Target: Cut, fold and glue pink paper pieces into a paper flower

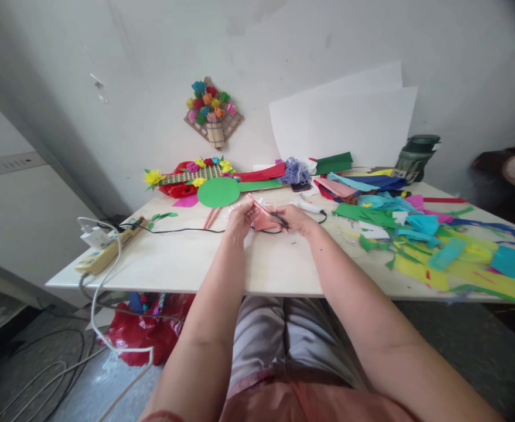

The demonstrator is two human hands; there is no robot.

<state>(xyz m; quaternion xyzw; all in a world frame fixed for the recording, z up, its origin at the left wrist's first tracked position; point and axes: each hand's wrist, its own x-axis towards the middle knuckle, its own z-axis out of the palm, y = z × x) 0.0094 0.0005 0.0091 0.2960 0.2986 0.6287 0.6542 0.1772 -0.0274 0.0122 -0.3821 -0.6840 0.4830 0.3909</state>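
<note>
Over the middle of the white table, my left hand pinches a piece of pink craft paper. My right hand is closed around dark-handled scissors, whose blades point left along the pink piece. Whether the blades are apart is too small to tell. Two narrow pink strips lie on the table left of my left hand. Just beyond my right hand rests a white glue gun, its black cord running across the table behind my hands.
A green paper disc and a flower-decorated woven piece lie at the back. Colourful scraps cover the right side, with a dark green bottle behind. A power strip with cables sits at the left edge. A flower hanging is on the wall.
</note>
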